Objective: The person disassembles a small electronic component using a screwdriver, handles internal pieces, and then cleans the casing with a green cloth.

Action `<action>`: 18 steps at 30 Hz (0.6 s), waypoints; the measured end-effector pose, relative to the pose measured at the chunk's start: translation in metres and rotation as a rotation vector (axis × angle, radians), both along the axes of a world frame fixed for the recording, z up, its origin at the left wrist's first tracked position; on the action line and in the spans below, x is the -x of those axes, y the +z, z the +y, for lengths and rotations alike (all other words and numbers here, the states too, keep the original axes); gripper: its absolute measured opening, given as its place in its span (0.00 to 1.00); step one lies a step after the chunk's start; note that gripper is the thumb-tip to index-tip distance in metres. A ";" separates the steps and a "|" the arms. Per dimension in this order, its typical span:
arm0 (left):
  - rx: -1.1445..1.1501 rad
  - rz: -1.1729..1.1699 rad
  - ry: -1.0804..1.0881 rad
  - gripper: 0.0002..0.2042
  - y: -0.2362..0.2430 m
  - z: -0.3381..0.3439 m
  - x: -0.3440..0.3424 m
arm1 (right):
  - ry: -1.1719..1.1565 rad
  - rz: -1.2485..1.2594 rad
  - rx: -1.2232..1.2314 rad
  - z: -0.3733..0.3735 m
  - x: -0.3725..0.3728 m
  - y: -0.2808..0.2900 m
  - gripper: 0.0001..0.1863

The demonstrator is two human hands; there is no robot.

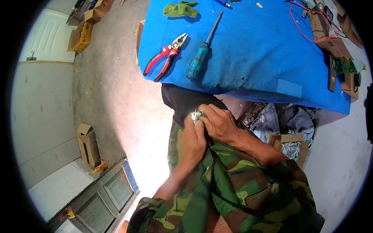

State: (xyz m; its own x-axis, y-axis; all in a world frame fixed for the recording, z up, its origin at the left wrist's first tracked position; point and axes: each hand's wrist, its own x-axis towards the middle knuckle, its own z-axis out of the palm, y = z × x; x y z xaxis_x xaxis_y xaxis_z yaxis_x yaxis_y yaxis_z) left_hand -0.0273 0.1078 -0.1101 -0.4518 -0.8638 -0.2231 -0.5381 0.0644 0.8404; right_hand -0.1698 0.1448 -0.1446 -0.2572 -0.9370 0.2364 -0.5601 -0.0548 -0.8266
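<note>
Over my lap, my left hand [192, 140] grips a small white plastic piece [195, 116] with thin metal prongs, like a plug, between thumb and fingers. My right hand [220, 124] pinches at the same piece from the right, its fingertips beside a small metal bit too small to make out. Beyond my hands, on the blue-covered table [252, 58], lie red-and-black pliers [169, 54] and a teal-handled screwdriver [198, 62]. A green cloth [180, 9] and a blue tool [222, 3] lie at the far side.
Cardboard, red wires [295, 19] and a dark flat device [332, 72] crowd the table's right. Plastic bags [291, 120] and boxes sit underneath. A tall carton [87, 147] stands at left near framed glass panels [116, 194]; more boxes [81, 35] line the wall by a white door.
</note>
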 end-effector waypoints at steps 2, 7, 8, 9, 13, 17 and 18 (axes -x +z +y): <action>0.072 0.010 0.028 0.13 -0.001 -0.005 -0.004 | 0.017 -0.097 -0.049 0.000 -0.001 0.004 0.08; 0.096 0.069 -0.051 0.11 -0.004 -0.020 -0.012 | 0.086 -0.300 -0.176 0.001 0.006 0.020 0.12; 0.137 0.074 -0.096 0.11 -0.001 -0.022 -0.014 | 0.121 -0.407 -0.264 0.003 0.011 0.024 0.13; 0.178 0.077 -0.139 0.11 0.002 -0.023 -0.015 | 0.158 -0.516 -0.354 0.005 0.016 0.028 0.14; 0.194 0.127 -0.185 0.10 0.004 -0.026 -0.025 | 0.401 -0.779 -0.552 0.005 0.033 0.028 0.18; 0.287 0.107 -0.244 0.10 -0.008 -0.025 -0.038 | 0.479 -0.709 -0.642 0.001 0.039 0.033 0.16; 0.297 0.098 -0.252 0.10 -0.008 -0.025 -0.039 | 0.423 -0.685 -0.586 0.001 0.037 0.030 0.15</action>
